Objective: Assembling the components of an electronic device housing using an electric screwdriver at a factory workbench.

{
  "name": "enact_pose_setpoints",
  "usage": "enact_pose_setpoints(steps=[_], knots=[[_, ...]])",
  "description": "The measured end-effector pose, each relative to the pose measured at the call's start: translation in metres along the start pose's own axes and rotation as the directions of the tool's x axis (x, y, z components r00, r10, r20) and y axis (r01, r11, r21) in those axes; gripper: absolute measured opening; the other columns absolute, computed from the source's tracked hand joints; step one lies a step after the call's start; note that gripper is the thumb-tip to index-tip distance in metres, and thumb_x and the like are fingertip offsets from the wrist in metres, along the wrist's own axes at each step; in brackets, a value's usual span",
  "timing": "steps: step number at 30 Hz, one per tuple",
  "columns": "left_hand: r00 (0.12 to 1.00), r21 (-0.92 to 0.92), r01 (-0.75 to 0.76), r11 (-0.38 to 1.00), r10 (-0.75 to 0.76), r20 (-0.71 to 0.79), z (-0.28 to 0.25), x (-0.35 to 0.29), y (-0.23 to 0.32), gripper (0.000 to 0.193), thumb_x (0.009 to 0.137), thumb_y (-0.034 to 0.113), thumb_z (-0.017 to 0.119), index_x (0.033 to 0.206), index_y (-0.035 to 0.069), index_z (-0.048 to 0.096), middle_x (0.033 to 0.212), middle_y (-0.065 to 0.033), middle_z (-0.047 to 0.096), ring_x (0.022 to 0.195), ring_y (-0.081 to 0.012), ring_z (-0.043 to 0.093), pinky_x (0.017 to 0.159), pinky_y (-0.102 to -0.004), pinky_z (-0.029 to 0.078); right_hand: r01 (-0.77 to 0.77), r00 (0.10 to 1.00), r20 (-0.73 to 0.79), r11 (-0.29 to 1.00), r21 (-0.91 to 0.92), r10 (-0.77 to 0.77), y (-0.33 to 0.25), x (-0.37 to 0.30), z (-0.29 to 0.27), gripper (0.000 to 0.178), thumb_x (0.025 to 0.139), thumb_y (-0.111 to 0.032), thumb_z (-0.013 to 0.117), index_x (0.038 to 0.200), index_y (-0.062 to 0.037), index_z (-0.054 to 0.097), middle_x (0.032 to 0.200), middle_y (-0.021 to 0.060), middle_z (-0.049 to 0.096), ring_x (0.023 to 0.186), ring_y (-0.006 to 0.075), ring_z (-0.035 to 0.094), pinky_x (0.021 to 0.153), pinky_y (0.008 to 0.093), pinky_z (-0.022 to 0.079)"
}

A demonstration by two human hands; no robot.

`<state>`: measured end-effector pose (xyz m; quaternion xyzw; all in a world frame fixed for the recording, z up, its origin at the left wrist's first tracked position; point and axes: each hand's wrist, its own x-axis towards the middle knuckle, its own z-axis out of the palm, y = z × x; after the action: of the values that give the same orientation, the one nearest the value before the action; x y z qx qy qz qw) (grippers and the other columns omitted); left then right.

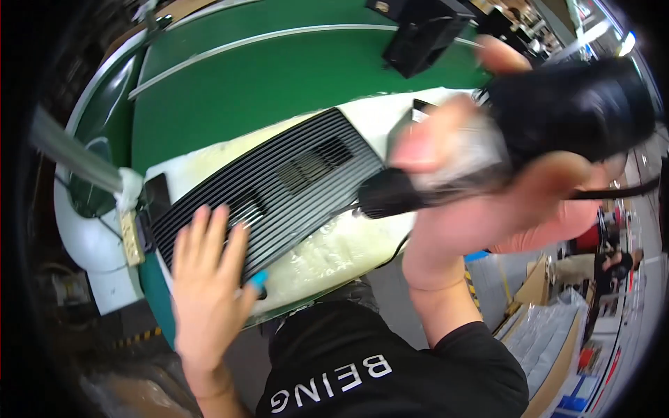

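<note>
Raised right hand [481, 219] grips black tool [575, 104].

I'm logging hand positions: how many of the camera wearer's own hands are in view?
2: the left hand is spread over the near left part of the black slatted panel; the right hand, raised and blurred, holds a black cylindrical tool.

And there's the black ribbed panel [275, 187], lying flat and slantwise on the pale pad [322, 252], right end farther off; here's the blurred tool [387, 194], raised, dark nose pointing left, a stout black cylinder [575, 104] above, whether joined unclear.
</note>
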<state>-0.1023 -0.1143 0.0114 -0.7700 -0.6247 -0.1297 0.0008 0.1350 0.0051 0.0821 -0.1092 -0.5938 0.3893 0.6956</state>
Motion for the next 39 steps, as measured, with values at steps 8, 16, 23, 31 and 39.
enact_pose_setpoints(steps=[8,16,23,31,39], knots=[[0.878,-0.343,-0.073,0.937,-0.102,-0.467,0.083,-0.076,-0.067,0.062,0.088,0.054,0.055,0.130,0.010,0.048,0.141,-0.0242,0.041,0.136,-0.0490,0.027,0.110,-0.0606,0.020,0.136,0.817,-0.258,0.608,-0.782,-0.515,0.021,-0.046,-0.146,0.058,0.094,-0.037,0.055,0.130,0.0000,0.029,0.104,0.0221,0.056,0.049,0.0190,0.057,0.048,0.0281,0.049],[0.747,-0.284,-0.050,0.958,-0.152,-0.647,0.105,-0.040,-0.022,0.062,0.088,0.051,0.055,0.133,0.012,0.041,0.141,-0.0195,0.040,0.135,-0.0481,0.028,0.111,-0.0617,0.017,0.087,0.885,-0.244,0.657,-0.749,-0.396,0.075,-0.069,-0.181,0.057,0.094,-0.042,0.056,0.125,-0.0026,0.029,0.109,0.0199,0.056,0.054,0.0166,0.058,0.048,0.0269,0.045],[0.807,-0.346,-0.281,0.895,0.025,-0.590,0.102,-0.015,-0.028,0.051,0.083,0.051,0.056,0.110,0.009,0.065,0.124,-0.0193,0.057,0.130,-0.0492,0.037,0.110,-0.0635,0.012,0.020,0.945,-0.210,0.685,-0.728,-0.251,0.011,-0.046,-0.093,0.061,0.097,-0.047,0.046,0.121,0.0086,0.039,0.084,0.0189,0.060,0.050,0.0186,0.054,0.046,0.0277,0.046],[0.655,-0.359,-0.351,0.865,-0.048,-0.754,0.116,-0.002,-0.045,0.043,0.082,0.048,0.059,0.102,0.011,0.067,0.116,-0.0132,0.062,0.117,-0.0400,0.050,0.108,-0.0624,0.017,-0.204,0.964,0.135,0.964,-0.168,0.227,-0.040,-0.016,0.049,0.070,0.086,-0.044,0.061,0.132,-0.0018,0.030,0.075,0.0052,0.046,0.065,0.0119,0.046,0.070,0.0217,0.038],[0.627,-0.373,-0.405,0.835,-0.043,-0.777,0.117,0.000,-0.042,0.040,0.081,0.047,0.057,0.100,0.013,0.066,0.115,-0.0120,0.062,0.114,-0.0373,0.052,0.108,-0.0608,0.019,0.036,0.999,0.026,0.993,-0.116,-0.034,-0.004,-0.032,0.152,0.076,0.089,-0.056,0.054,0.128,0.0049,0.033,0.070,0.0036,0.045,0.059,0.0089,0.042,0.053,0.0205,0.037]])
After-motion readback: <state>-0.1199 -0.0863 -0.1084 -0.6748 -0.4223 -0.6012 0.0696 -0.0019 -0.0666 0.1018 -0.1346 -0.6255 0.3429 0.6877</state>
